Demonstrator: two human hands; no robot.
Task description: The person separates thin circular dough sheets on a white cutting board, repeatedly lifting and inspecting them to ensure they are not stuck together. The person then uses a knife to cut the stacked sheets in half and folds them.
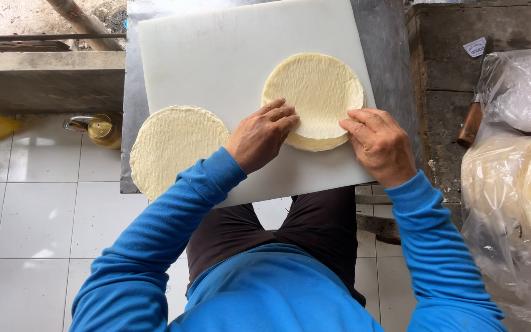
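Dough rounds [314, 98] are stacked on a white board [216, 55], pale, flat, thin; a lower round peeks out at the near edge under the top one. Both hands are laid on the stack's near rim. Left hand [260, 136] is pressed flat, fingers [281, 114] extended over the near-left edge of the top round, nothing pinched. Right hand [379, 144] is also spread flat, fingertips [350, 126] touching the near-right edge; no closed grip is seen on either side.

Progress as judged: one separate round [176, 147] is already laid apart, left of the left hand, overhanging the board's near-left corner; the stack between the hands seems not yet separated, so more is probably left.

Board rests on a grey metal table [388, 37]. Right of the right hand, well apart, bagged rounds [523, 184] are seen in clear plastic, with a wooden-handled tool [471, 123] near them. A brass-coloured tin [101, 129] sits on the tiled floor [32, 215], far left.
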